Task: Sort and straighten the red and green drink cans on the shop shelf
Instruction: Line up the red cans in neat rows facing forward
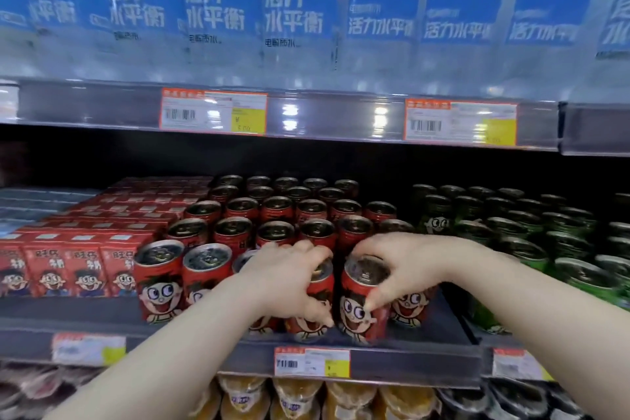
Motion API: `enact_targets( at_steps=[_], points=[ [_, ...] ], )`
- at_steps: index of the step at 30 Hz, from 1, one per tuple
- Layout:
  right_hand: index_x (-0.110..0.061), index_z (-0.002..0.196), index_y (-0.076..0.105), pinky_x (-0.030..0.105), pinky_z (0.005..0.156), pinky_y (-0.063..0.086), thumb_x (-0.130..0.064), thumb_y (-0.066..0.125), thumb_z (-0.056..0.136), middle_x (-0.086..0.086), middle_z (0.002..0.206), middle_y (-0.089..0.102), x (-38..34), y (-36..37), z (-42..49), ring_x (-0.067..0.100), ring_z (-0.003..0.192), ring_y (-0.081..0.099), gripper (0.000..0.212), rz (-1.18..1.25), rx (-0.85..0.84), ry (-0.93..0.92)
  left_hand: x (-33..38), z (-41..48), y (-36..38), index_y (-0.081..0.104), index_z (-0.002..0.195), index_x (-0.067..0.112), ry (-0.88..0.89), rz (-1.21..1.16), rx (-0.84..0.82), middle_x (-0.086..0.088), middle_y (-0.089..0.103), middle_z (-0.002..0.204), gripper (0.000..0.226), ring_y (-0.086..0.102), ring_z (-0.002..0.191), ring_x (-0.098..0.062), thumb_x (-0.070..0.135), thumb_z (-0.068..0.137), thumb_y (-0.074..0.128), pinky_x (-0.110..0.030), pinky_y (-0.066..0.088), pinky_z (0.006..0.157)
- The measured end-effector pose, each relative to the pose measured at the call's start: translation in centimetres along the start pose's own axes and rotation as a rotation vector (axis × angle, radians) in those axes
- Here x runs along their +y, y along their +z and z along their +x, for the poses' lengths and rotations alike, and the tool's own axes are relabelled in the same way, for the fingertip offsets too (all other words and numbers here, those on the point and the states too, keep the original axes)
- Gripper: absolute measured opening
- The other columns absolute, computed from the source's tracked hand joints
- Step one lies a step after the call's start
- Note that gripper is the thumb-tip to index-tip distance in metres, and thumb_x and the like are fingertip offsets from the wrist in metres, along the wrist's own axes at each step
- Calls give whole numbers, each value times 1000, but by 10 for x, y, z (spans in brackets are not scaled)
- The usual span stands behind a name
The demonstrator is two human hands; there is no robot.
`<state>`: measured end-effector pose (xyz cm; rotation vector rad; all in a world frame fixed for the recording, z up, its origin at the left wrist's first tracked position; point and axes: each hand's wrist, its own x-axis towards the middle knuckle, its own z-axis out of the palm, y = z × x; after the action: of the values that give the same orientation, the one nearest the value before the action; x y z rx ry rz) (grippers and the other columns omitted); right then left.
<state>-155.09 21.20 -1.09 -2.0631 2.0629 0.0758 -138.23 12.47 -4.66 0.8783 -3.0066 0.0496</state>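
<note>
Red drink cans with a cartoon face stand in rows on the middle shelf (102,314). My left hand (289,280) is wrapped over a red can (315,324) in the front row. Beside it, my right hand (405,266) grips the rim of another red can (358,314), which leans slightly. Two more front-row red cans (158,280) stand to the left. Green cans (521,232) fill the right part of the same shelf in rows.
Red drink cartons (68,266) are packed at the left of the shelf. Blue-labelled bottles (293,3) line the shelf above, whose edge (306,116) carries price tags. Yellow-lidded packs (296,392) sit on the shelf below.
</note>
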Motion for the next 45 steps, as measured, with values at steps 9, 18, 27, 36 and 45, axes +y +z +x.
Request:
enact_targets(
  at_steps=[9, 18, 27, 36, 45],
  points=[
    [-29, 134, 35, 32, 96, 46, -57, 73, 67, -7, 133, 48, 5, 0, 7, 12, 116, 49, 81, -14, -3, -1, 0, 0, 0, 16, 146, 32, -29, -30, 4, 6, 32, 147, 96, 37, 130, -22, 62, 69, 66, -35, 28, 104],
    [-27, 141, 33, 29, 98, 42, -72, 61, 67, -3, 144, 40, 31, -14, -20, 18, 126, 45, 91, -153, 94, 211, 0, 2, -7, 7, 143, 49, -67, -233, -45, 7, 14, 156, 97, 17, 142, -25, 78, 64, 55, -43, 19, 114],
    [-44, 122, 41, 32, 96, 46, -50, 76, 66, -11, 126, 40, 42, 2, -31, 13, 114, 45, 67, -7, 39, 113, 20, 18, 2, 13, 146, 36, 29, -75, -19, 5, 32, 150, 91, 28, 136, -19, 71, 73, 53, -39, 26, 109],
    [-34, 142, 30, 25, 107, 35, -54, 69, 73, -13, 145, 37, 39, -4, -32, 8, 130, 39, 82, 44, -37, 83, 18, 21, 4, 14, 146, 35, 30, -65, -11, 5, 32, 150, 92, 28, 137, -20, 76, 72, 48, -40, 27, 110],
    [-26, 124, 55, 29, 101, 40, -44, 59, 87, -2, 129, 50, 4, -12, 51, 18, 121, 48, 42, 2, 278, -38, -36, 10, -5, 46, 134, 31, -224, -196, 280, -2, 47, 137, 51, 40, 129, -23, 56, 90, 39, -37, 33, 107]
  ],
)
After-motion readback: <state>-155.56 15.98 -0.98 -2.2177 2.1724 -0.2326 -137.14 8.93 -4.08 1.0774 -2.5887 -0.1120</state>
